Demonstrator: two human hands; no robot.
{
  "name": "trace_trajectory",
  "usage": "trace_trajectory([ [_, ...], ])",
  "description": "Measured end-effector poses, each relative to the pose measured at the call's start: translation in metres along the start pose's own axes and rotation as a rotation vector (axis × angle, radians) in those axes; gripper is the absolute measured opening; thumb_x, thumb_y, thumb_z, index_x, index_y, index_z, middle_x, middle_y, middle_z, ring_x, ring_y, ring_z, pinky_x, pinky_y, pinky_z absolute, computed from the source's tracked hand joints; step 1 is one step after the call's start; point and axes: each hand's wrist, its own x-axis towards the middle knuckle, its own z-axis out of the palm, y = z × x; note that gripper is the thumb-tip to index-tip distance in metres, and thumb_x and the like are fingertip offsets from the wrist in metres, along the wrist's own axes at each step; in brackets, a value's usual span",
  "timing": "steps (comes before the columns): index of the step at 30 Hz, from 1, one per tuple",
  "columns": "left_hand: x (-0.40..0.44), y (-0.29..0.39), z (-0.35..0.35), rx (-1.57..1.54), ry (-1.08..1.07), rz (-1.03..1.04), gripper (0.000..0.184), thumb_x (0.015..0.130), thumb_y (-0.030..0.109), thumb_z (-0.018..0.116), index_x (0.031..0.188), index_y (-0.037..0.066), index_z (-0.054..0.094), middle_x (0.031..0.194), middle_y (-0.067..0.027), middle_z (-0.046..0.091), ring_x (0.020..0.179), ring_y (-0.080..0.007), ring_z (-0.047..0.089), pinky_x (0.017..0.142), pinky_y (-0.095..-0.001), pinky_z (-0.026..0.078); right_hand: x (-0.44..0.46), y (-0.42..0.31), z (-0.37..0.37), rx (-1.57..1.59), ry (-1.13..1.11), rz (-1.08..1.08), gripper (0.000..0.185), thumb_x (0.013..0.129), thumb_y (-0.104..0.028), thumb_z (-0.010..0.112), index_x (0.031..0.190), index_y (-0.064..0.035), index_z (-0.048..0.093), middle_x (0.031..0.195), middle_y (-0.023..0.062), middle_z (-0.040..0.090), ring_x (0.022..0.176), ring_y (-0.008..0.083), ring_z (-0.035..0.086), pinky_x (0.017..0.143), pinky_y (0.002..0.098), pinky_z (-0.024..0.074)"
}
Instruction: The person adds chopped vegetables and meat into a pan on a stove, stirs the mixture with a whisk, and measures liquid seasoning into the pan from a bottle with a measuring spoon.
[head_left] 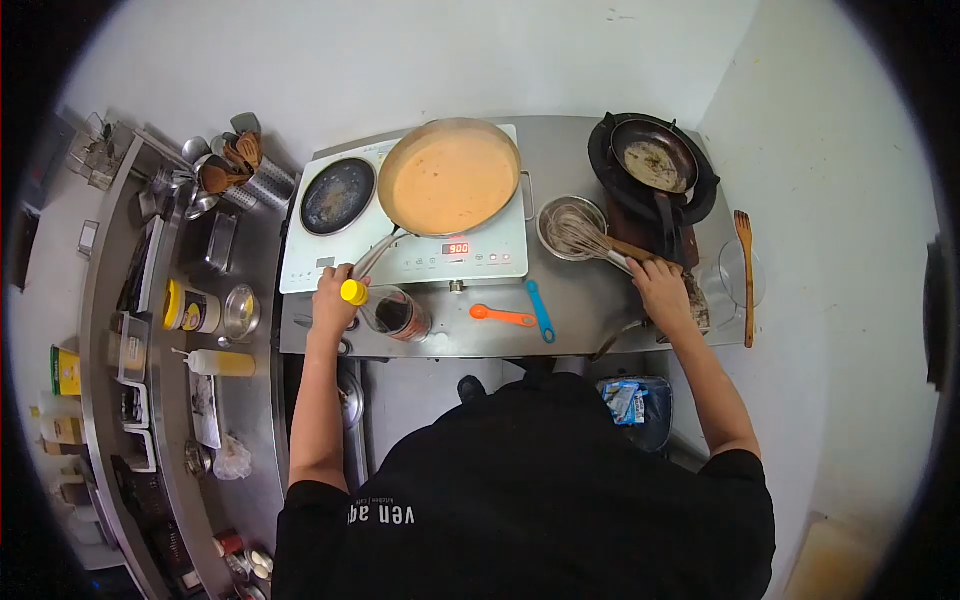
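Observation:
My left hand (336, 298) is closed around the end of the long metal handle of a wide frying pan (510, 150). Smooth orange sauce (450, 185) fills the pan, which sits on the right side of a white induction cooktop (300, 262). A bottle of dark liquid with a yellow cap (398, 318) lies or leans beside that hand. On the right, my right hand (662, 292) has its fingers closed at the handle end of a whisk (582, 232). The whisk's wires rest in a small metal bowl (545, 215). A wooden handle (628, 248) runs close to the same fingers.
An orange measuring spoon (500, 316) and a blue one (540, 310) lie near the counter's front edge. A small dark pan (655, 165) sits on a black burner at the back right. A wooden fork (745, 280) stands near the right wall. Shelves with bottles and utensils line the left.

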Motion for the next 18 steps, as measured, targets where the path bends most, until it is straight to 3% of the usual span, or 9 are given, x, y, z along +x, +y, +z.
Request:
trace_trajectory([
  [10,-0.012,-0.001,0.007,-0.006,0.073,-0.049,0.048,0.085,0.040,0.066,0.121,0.011,0.056,0.105,-0.0161,0.057,0.098,-0.0368,0.058,0.077,-0.0476,0.050,0.016,-0.003,0.014,-0.128,-0.147,0.166,0.054,0.086,-0.009,0.050,0.140,-0.0114,0.043,0.120,0.0167,0.054,0.113,0.0284,0.054,0.095,0.0463,0.0438],
  [14,-0.013,0.004,0.006,-0.028,0.062,-0.081,0.049,0.084,0.038,0.067,0.123,0.012,0.054,0.106,-0.0161,0.057,0.099,-0.0367,0.058,0.078,-0.0477,0.050,0.024,0.000,0.027,-0.275,-0.044,0.134,0.057,0.087,-0.010,0.050,0.142,-0.0130,0.039,0.120,0.0165,0.054,0.115,0.0294,0.053,0.094,0.0463,0.0444],
  [16,-0.013,0.006,0.006,-0.036,0.064,-0.092,0.049,0.084,0.038,0.067,0.123,0.012,0.054,0.106,-0.0158,0.056,0.099,-0.0364,0.058,0.078,-0.0476,0.050,0.031,0.000,0.029,-0.261,-0.055,0.237,0.061,0.085,-0.009,0.051,0.143,-0.0198,0.037,0.123,0.0137,0.051,0.123,0.0292,0.049,0.078,0.0387,0.0552],
  [18,-0.015,0.004,0.005,-0.039,0.073,-0.120,0.049,0.083,0.038,0.068,0.123,0.012,0.054,0.106,-0.0155,0.056,0.099,-0.0360,0.058,0.078,-0.0475,0.050,0.034,-0.003,0.024,-0.267,-0.060,0.237,0.062,0.085,-0.008,0.051,0.143,-0.0208,0.037,0.125,0.0137,0.050,0.126,0.0294,0.046,0.076,0.0374,0.0563],
])
